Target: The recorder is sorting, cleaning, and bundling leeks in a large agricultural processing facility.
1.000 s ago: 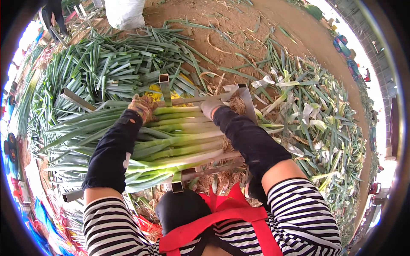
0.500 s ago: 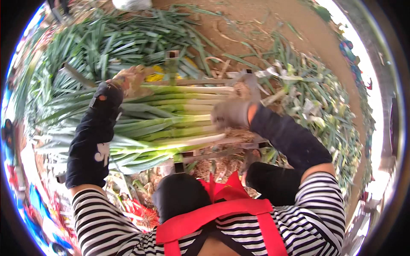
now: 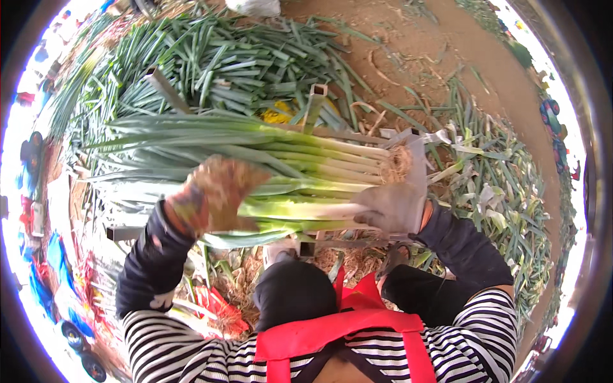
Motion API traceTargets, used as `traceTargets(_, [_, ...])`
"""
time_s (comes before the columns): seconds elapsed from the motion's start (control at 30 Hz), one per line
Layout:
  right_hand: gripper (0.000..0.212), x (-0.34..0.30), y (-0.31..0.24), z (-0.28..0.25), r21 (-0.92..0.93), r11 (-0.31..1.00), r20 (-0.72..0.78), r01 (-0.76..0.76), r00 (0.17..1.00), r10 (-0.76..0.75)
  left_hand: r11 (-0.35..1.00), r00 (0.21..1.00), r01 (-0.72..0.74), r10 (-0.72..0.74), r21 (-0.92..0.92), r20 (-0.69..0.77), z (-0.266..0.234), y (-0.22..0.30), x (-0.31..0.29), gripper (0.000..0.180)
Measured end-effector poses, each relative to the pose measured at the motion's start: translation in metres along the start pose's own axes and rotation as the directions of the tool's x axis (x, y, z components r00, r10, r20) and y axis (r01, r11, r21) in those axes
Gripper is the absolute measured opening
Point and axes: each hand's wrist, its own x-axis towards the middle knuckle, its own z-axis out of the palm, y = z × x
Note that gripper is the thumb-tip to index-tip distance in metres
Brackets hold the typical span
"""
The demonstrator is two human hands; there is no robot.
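A row of long green onions (image 3: 319, 163) lies across a metal frame (image 3: 418, 167), leaves to the left. Their white ends and brown roots (image 3: 397, 165) meet the frame's right end plate. My left hand (image 3: 223, 195), in a stained, patterned glove, is over the near leaves, slightly blurred, with its fingers apart. In a grey glove, my right hand (image 3: 393, 207) curls over the white stems of the nearest onions beside the end plate. Its fingertips are partly hidden against the stems.
Upright square posts (image 3: 316, 105) stick up around the frame. Behind it lies a large heap of green onions (image 3: 236, 57), with a yellow bundle (image 3: 278, 113) at its edge. Leaf trimmings (image 3: 491, 185) cover the ground at right. A red net bag (image 3: 220, 309) is near my knee.
My left hand has come from the far side of the row toward me, over the near leaves. My right hand has moved nearer, down to the closest stems. The view has shifted slightly.
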Motion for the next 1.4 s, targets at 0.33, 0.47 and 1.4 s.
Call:
traceTargets(0.33, [0.035, -0.02, -0.002, -0.015, -0.129, 0.97, -0.495, 0.207, 0.834, -0.244, 0.959, 0.998, 0.034, -0.046, -0.28, -0.036, 0.005, -0.018, -0.059, 0.042])
traceTargets(0.47, [0.031, 0.004, 0.014, -0.048, -0.136, 0.99, -0.619, 0.036, 0.777, -0.114, 0.916, 0.979, 0.204, -0.196, -0.346, 0.058, 0.018, -0.043, -0.046, 0.042])
traceTargets(1.4, [0.032, 0.035, 0.129, -0.024, -0.245, 0.827, 0.077, -0.506, 0.84, 0.537, 0.937, 0.884, 0.338, -0.284, -0.087, 0.371, 0.102, -0.082, 0.182, 0.05])
